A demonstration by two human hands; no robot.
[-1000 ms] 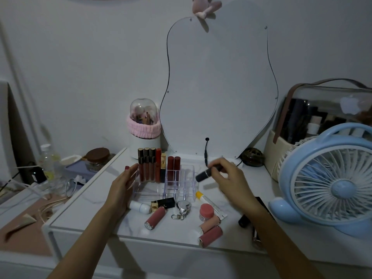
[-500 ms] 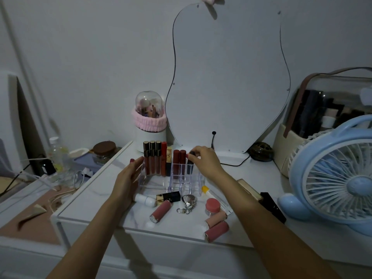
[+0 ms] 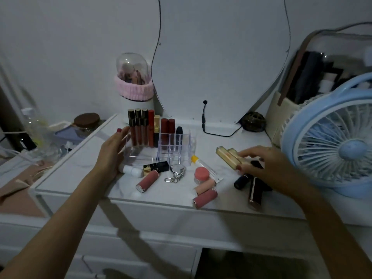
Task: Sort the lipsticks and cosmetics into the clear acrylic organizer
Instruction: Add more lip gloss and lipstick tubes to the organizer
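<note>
Dim, flat room light, soft arm shadows across the white desk (image 3: 84, 174), wide-angle bend at the edges, right hand (image 3: 267, 164) slightly motion-blurred, grainy dark corners

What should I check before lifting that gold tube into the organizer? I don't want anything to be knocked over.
1. Right hand on the gold tube: fingers touch it, firm grip cannot tell.
2. Left hand steadying the clear acrylic organizer: ok, it rests against the left side.
3. Free slots: ok, the front compartments look empty.
4. Dark lipstick seated upright in its slot: ok.
5. Path clear: not ok, the yellow-capped tube lies between.
</note>
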